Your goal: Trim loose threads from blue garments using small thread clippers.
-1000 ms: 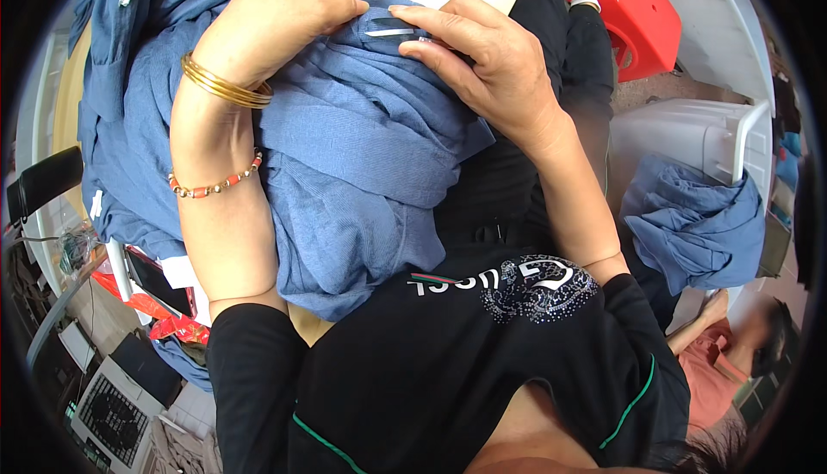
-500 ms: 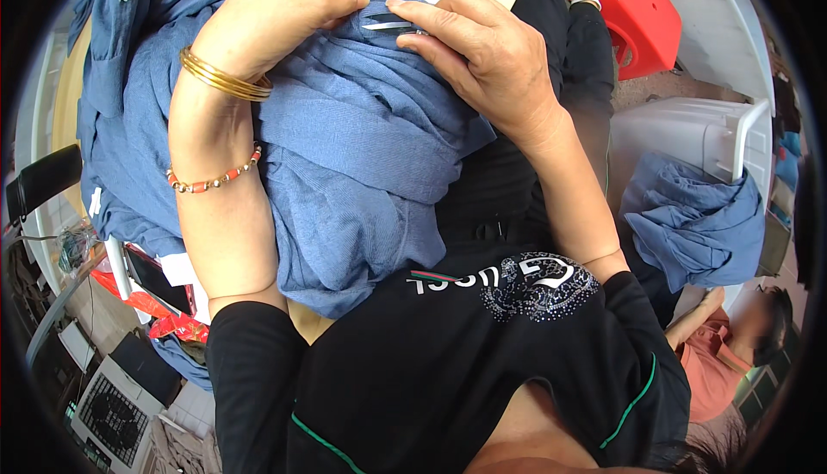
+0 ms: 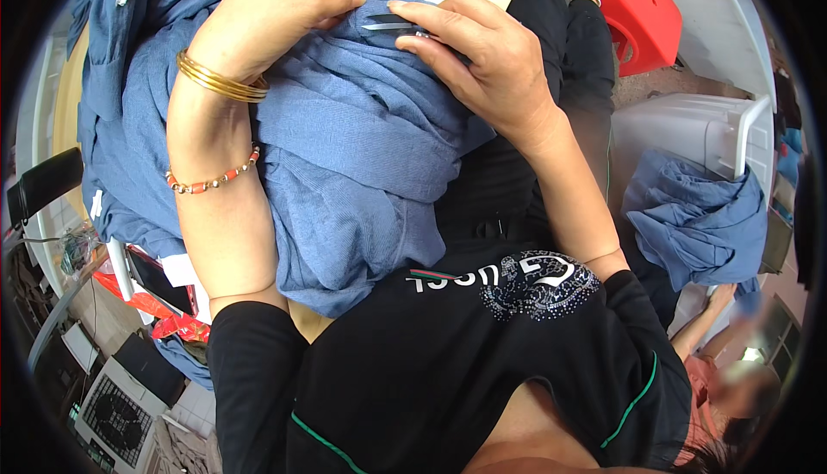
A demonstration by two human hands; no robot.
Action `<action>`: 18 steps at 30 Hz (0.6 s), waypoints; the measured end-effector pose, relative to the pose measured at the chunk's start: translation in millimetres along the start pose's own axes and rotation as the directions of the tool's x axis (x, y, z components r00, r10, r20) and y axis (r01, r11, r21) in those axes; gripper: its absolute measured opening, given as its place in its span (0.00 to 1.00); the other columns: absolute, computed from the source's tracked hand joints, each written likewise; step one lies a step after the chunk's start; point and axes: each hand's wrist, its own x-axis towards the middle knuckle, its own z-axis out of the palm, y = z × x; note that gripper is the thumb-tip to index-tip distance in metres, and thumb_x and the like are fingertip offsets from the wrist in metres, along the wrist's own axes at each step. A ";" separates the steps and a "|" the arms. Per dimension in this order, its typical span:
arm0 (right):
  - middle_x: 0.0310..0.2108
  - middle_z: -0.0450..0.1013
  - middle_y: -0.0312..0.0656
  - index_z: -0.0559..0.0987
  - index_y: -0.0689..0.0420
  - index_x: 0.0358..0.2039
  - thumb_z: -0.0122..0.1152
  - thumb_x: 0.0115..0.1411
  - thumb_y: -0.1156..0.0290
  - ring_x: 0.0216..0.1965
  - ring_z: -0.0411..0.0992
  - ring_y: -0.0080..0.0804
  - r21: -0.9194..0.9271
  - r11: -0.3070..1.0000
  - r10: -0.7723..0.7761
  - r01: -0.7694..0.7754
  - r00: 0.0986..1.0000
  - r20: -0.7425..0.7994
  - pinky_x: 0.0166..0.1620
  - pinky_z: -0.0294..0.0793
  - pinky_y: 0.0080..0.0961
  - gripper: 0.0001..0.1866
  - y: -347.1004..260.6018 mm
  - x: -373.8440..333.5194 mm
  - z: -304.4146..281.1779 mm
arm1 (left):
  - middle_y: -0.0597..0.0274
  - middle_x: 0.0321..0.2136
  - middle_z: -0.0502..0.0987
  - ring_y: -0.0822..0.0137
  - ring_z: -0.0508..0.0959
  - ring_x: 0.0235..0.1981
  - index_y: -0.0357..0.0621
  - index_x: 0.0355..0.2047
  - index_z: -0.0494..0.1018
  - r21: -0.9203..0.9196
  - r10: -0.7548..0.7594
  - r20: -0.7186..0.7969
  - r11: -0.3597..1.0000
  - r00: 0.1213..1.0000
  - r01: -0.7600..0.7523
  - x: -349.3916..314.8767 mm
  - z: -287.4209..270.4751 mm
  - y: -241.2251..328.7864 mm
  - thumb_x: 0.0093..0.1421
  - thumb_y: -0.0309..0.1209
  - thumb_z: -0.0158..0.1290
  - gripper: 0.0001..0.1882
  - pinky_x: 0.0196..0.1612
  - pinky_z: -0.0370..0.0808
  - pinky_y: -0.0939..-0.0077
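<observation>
A blue knit garment (image 3: 357, 142) lies bunched over my lap and the pale board at the top. At its upper edge my left hand (image 3: 297, 5) grips the cloth, thumb on the near side; the other fingers are partly cut off by the picture's edge. My right hand (image 3: 495, 56) closes around small dark thread snips (image 3: 388, 26). Their bright blade tips point left and rest close over the knit, a short way from my left thumb. The snips' rear end is hidden in my palm.
More blue garments (image 3: 129, 130) are piled at left. At right stand a red plastic stool (image 3: 642, 18) and a white bin (image 3: 689, 121) with blue cloth (image 3: 698, 216) over its edge. A person in orange (image 3: 706, 396) reaches toward that cloth. A fan-like appliance (image 3: 116, 414) stands lower left.
My hands stay almost in place, with the snips shifting only slightly. At lower right the other person has leaned lower and stretched an arm up to the blue cloth at the bin.
</observation>
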 end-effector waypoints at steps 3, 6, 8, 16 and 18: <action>0.23 0.70 0.36 0.84 0.54 0.43 0.70 0.54 0.71 0.23 0.69 0.25 -0.016 0.999 -0.047 0.047 0.999 -0.012 0.27 0.69 0.22 0.14 0.7 1.0 -1.1 | 0.62 0.35 0.77 0.77 0.74 0.30 0.35 0.46 0.74 0.002 -0.016 0.091 1.000 0.996 0.016 6.1 -14.9 -18.2 0.57 0.18 0.52 0.15 0.32 0.70 0.86; 0.24 0.70 0.37 0.84 0.56 0.42 0.69 0.55 0.73 0.23 0.69 0.25 0.073 0.997 0.009 -0.009 1.000 0.005 0.28 0.69 0.22 0.13 7.1 -2.3 -11.8 | 0.72 0.40 0.76 0.85 0.68 0.30 0.40 0.50 0.74 0.144 0.220 0.223 0.956 0.950 -0.255 13.8 -19.2 -36.7 0.61 0.23 0.54 0.16 0.32 0.65 0.90; 0.25 0.70 0.37 0.83 0.60 0.43 0.68 0.55 0.75 0.25 0.69 0.23 0.160 0.985 0.056 -0.058 0.998 0.021 0.29 0.68 0.20 0.14 14.7 -11.3 -25.4 | 0.74 0.41 0.75 0.84 0.69 0.32 0.40 0.51 0.73 0.304 0.201 0.250 0.913 0.947 -0.274 11.0 -11.4 -33.2 0.60 0.24 0.56 0.17 0.36 0.67 0.89; 0.30 0.69 0.34 0.79 0.64 0.47 0.65 0.60 0.76 0.30 0.66 0.19 0.351 0.792 0.528 -0.500 0.849 0.017 0.33 0.65 0.17 0.15 32.7 -71.2 -96.7 | 0.58 0.34 0.78 0.73 0.75 0.34 0.36 0.50 0.73 0.608 -0.015 0.473 0.729 0.881 -0.314 22.5 9.1 -41.7 0.56 0.27 0.62 0.22 0.38 0.75 0.77; 0.31 0.70 0.34 0.79 0.64 0.47 0.65 0.59 0.76 0.30 0.67 0.19 0.326 0.800 0.552 -0.503 0.831 -0.071 0.34 0.66 0.16 0.15 39.3 -83.7 -110.3 | 0.63 0.36 0.81 0.74 0.79 0.38 0.29 0.47 0.75 0.394 0.080 0.426 0.880 0.901 -0.265 26.1 8.3 -36.7 0.61 0.21 0.56 0.14 0.42 0.76 0.81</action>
